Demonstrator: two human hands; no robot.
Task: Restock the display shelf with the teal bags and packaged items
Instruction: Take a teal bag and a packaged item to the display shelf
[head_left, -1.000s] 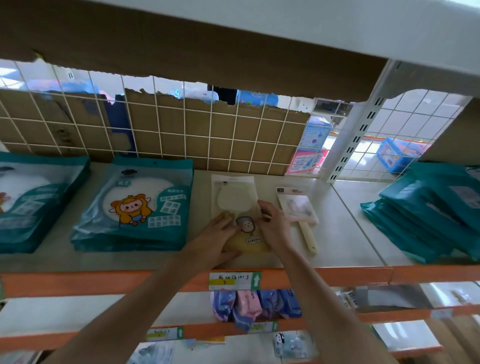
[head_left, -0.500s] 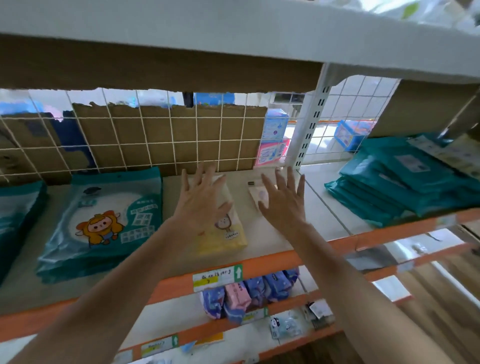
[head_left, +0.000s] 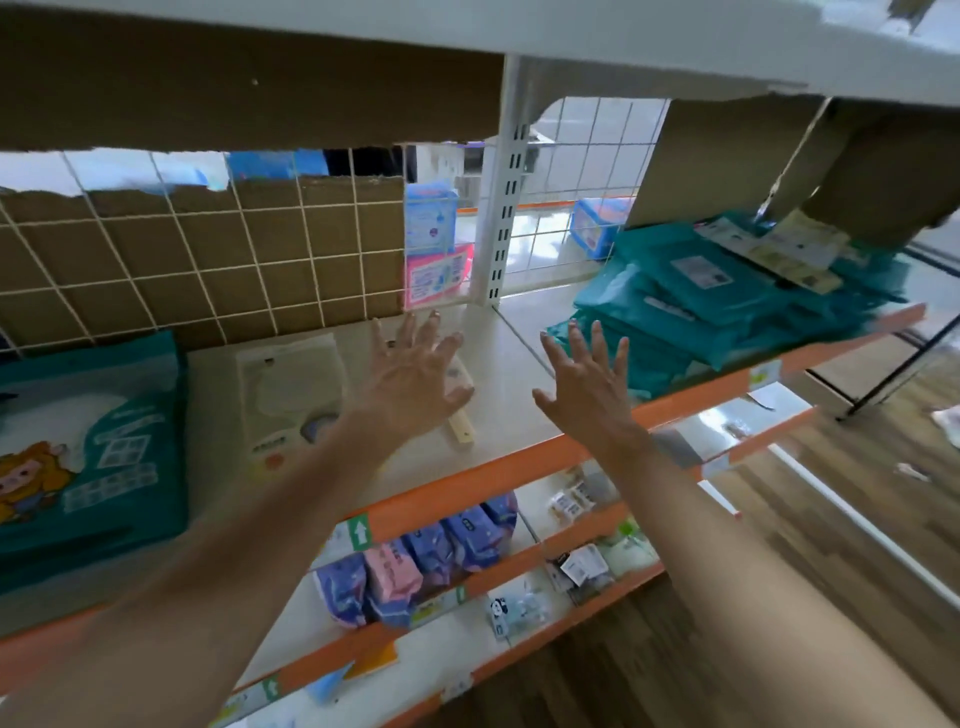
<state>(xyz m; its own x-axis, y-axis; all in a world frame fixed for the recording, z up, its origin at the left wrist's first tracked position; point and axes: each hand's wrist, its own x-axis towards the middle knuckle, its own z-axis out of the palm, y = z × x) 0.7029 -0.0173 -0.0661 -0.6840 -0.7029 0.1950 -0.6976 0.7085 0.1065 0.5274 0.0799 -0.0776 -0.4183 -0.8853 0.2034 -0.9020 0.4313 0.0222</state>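
Both arms reach in from the bottom of the frame, forearms bare. The left hand (head_left: 415, 379) and the right hand (head_left: 592, 387) hover palm-down over the middle of the display shelf (head_left: 519, 358), side by side. Their fingers (head_left: 597, 338) are spread and released, holding nothing.

A stack of teal bags (head_left: 727, 301) lies at the right of the frame on the shelf. Another teal bag (head_left: 98, 441) with a cartoon figure lies at the left edge. Between them a flat pale packet (head_left: 291, 389) lies just left of the left hand, and a wooden-handled packaged item (head_left: 461, 434) shows partly under it.

Behind is a wire grid (head_left: 208, 249) backed with cardboard. Purple and pink packs (head_left: 415, 566) sit on a lower shelf, with wooden floor (head_left: 831, 545) at the lower right.
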